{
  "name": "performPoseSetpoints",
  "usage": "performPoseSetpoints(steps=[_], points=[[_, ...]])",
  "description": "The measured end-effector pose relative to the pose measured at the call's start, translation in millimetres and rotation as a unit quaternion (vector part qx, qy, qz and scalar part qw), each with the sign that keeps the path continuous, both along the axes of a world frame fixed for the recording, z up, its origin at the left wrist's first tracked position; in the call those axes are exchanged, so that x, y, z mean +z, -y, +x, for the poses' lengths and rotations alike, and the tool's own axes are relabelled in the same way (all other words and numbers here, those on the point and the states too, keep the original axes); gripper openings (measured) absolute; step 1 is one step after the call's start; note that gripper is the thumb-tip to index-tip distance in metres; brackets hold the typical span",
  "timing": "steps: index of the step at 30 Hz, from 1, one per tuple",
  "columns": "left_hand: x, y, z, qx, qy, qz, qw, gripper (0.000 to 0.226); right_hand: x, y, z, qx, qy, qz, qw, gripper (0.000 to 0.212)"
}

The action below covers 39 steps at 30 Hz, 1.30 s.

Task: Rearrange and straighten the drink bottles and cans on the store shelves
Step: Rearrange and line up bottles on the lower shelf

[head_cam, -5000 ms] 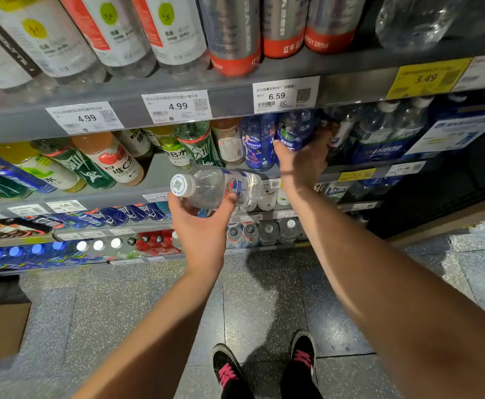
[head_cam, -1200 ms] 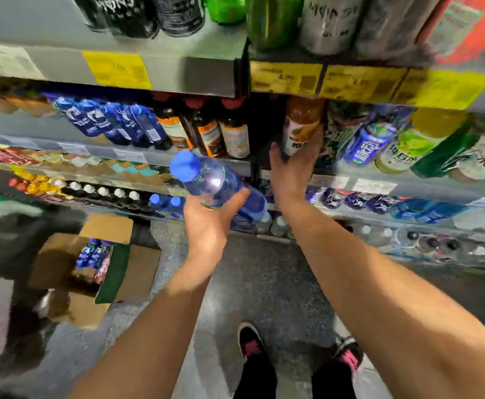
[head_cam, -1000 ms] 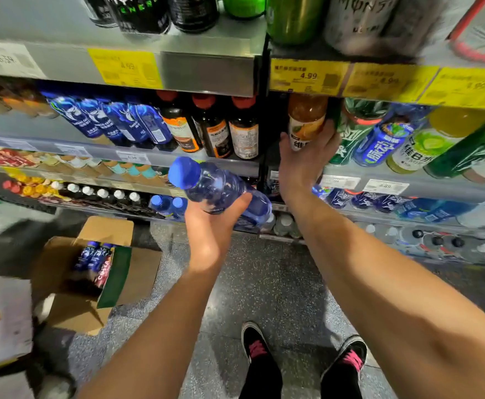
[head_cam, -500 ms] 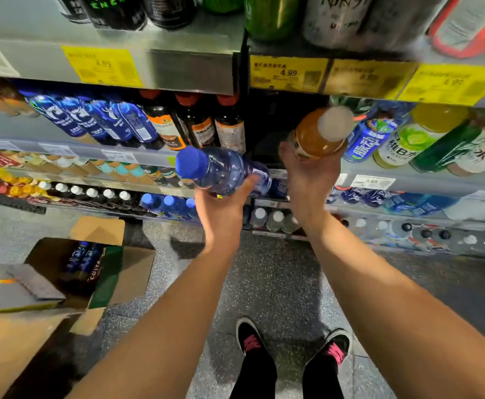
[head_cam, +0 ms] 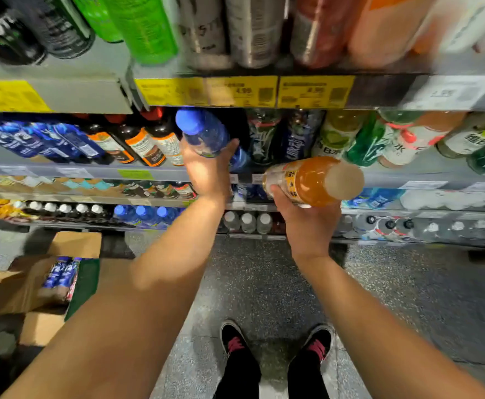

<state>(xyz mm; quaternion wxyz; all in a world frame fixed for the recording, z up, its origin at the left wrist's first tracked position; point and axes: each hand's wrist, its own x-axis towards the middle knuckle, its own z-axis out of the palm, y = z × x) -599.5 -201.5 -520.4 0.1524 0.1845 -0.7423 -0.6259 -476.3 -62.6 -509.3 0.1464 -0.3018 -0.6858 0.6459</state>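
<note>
Two bottles are out: our left hand (head_cam: 206, 171) grips the blue-capped clear plastic bottle (head_cam: 206, 133) before the dark shelf gap (head_cam: 237, 131), probably its slot; our right hand (head_cam: 307, 217) cradles the orange juice bottle (head_cam: 313, 181) below-right of that gap, clearing room.

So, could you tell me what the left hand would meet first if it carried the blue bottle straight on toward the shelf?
Probably nothing at once: the left hand points its blue-capped bottle into the dark gap between the orange-labelled dark bottles and the dark-labelled bottle. How deep the gap goes cannot be seen.
</note>
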Motion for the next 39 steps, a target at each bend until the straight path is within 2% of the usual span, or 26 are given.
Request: performPoseSetpoints(steps=[6,8,11,13,16,18,20,24,31,39], points=[[7,-16,-32,-0.017,0.124,-0.173,0.977,0.073,1,-49,5,0.011,0.009,0.072,0.997,0.073],[4,-18,-33,-0.019,0.112,-0.163,0.98,0.079,1,-67,8,-0.015,0.006,0.073,0.997,0.073],[-6,-18,-25,-0.003,0.096,-0.151,0.984,0.095,-1,-96,17,-0.051,-0.003,0.082,0.995,0.059],[-11,-24,-15,0.021,0.084,-0.122,0.989,0.096,-4,-117,22,-0.076,-0.006,0.091,0.993,0.054],[-3,-54,14,0.077,0.061,-0.128,0.987,0.078,-4,-147,25,-0.111,-0.006,0.11,0.988,0.059],[0,-79,32,0.083,0.011,-0.123,0.989,0.064,-6,-166,29,-0.125,-0.009,0.128,0.984,0.068],[1,-98,40,0.054,-0.008,-0.097,0.994,0.058,-7,-184,32,-0.131,-0.018,0.146,0.98,0.077],[-1,-129,46,-0.002,-0.014,-0.052,0.999,0.046,-8,-220,31,-0.151,-0.027,0.155,0.976,0.08],[-9,-201,89,-0.204,0.025,0.058,0.977,0.035,-18,-268,9,-0.116,-0.017,0.143,0.983,0.098],[-13,-247,116,-0.25,0.036,0.115,0.961,0.031,-25,-294,-22,-0.033,-0.03,0.164,0.985,0.096]])
